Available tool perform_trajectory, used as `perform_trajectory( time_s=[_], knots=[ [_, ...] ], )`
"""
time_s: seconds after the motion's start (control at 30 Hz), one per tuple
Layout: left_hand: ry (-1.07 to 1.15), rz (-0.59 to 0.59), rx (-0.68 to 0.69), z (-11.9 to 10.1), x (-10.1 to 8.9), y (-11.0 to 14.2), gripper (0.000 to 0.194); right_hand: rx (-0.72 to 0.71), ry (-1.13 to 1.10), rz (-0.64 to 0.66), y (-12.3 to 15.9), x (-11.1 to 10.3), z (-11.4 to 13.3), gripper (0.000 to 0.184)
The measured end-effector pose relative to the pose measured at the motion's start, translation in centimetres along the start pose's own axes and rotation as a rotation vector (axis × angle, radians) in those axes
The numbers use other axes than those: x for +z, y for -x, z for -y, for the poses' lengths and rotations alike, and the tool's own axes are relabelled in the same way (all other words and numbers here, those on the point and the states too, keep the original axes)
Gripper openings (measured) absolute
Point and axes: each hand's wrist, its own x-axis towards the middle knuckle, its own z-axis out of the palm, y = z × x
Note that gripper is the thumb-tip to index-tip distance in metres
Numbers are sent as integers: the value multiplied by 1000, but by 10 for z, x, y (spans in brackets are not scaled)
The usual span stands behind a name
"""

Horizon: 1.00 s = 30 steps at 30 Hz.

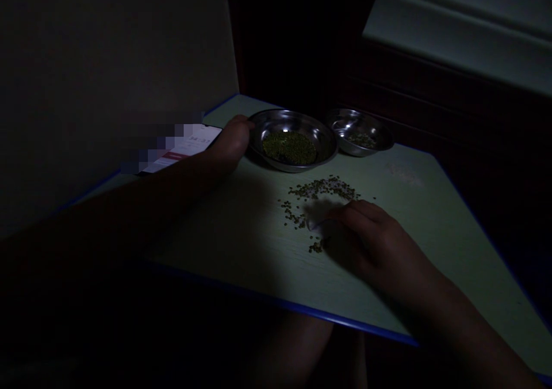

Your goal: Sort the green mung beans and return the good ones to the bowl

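Note:
My left hand (236,138) is at the left rim of a shallow metal bowl (325,147), fingers closed on its edge. Small green beans, like mung beans (290,146), lie heaped in that bowl. More of these beans are scattered in a loose arc (328,188) on the table, with a small cluster (317,246) nearer to me. Over the scattered beans, my right hand (366,228) is closed with the fingertips pinched together. A thin, bluish-edged flat piece (317,224) sticks out from the fingertips; its kind is too dark to tell.
A second metal bowl (386,142) with a few pale bits stands behind, to the right. A lit phone (185,147) lies at the left, partly behind my forearm. Whitish specks (404,173) lie on the green table (241,234), which has a blue edge. A wall (129,50) borders the left.

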Motion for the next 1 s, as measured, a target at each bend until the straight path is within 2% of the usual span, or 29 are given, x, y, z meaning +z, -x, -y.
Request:
perform_trajectory(
  time_s=[0.2,0.37,0.53,0.9,1.0],
  knots=[
    [-19,20,7,-5,1,5,7,10,22,-99,-2,2,-1,32],
    [1,0,7,-6,1,7,6,-26,-13,-55,-5,7,0,35],
    [-29,-9,14,-6,1,6,4,-1,-12,-42,-8,10,-1,35],
    [-26,9,36,-1,1,-1,2,68,38,-135,-14,14,-10,40],
    [-22,6,33,0,1,0,4,36,51,-166,-13,15,-11,40]
  ],
)
